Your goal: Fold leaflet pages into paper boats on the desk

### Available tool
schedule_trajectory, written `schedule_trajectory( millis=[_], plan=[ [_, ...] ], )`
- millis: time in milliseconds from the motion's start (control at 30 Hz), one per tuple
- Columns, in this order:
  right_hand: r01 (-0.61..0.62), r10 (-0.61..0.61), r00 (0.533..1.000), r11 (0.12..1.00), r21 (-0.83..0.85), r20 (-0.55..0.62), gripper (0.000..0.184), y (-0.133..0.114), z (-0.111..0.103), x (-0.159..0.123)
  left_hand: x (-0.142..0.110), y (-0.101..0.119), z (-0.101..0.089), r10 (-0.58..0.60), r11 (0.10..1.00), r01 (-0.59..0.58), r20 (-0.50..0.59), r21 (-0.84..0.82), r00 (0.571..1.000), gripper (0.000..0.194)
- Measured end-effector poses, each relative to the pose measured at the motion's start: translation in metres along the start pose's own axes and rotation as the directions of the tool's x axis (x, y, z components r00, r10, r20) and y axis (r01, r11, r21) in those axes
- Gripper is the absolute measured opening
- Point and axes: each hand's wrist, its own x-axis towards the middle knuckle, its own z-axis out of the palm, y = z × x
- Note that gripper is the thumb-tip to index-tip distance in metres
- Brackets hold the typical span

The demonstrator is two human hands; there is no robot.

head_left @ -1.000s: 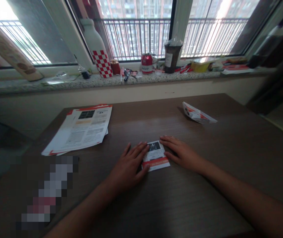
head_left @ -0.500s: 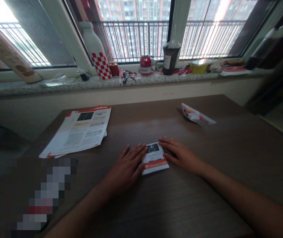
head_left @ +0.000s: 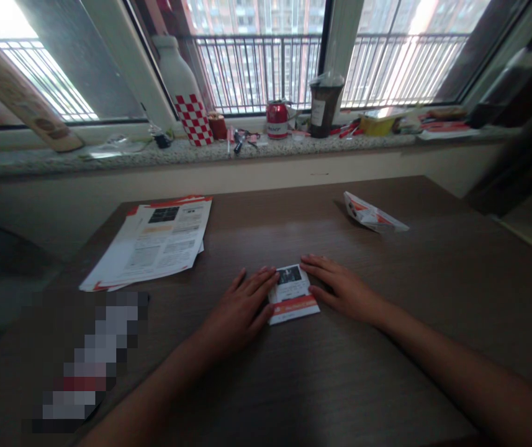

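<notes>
A small folded paper leaflet point(head_left: 293, 299), white with an orange band and a dark picture, lies on the dark wooden table point(head_left: 387, 372). My left hand point(head_left: 240, 308) rests flat on the table with its fingers stretched out, touching the leaflet's left edge. My right hand point(head_left: 342, 288) lies flat too, fingers extended, against the leaflet's right edge. Neither hand grips anything.
A stack of printed flyers point(head_left: 154, 242) lies at the table's left. A folded paper piece point(head_left: 372, 214) sits at the far right. The window sill holds a checkered bottle point(head_left: 186, 93), a red can point(head_left: 275, 119) and a dark cup point(head_left: 324, 105). A blurred patch covers the lower left.
Both hands and the leaflet stay in nearly the same place; only the camera view shifts slightly.
</notes>
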Motion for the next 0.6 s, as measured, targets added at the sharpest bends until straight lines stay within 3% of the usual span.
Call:
schedule_trajectory(
  millis=[200,600],
  plan=[
    [-0.006,0.006,1.000,1.000,0.003,-0.007,0.051,-0.0011,-0.0006,0.0008,-0.0022,0.0002,0.0031,-0.064,0.997,0.061,-0.082,-0.038,0.995,0.056],
    [-0.006,0.006,1.000,1.000,0.006,-0.001,0.051,-0.0015,-0.0015,0.0007,-0.0024,0.0020,-0.0007,-0.087,0.995,0.083,-0.061,-0.056,0.994,0.056]
  ],
)
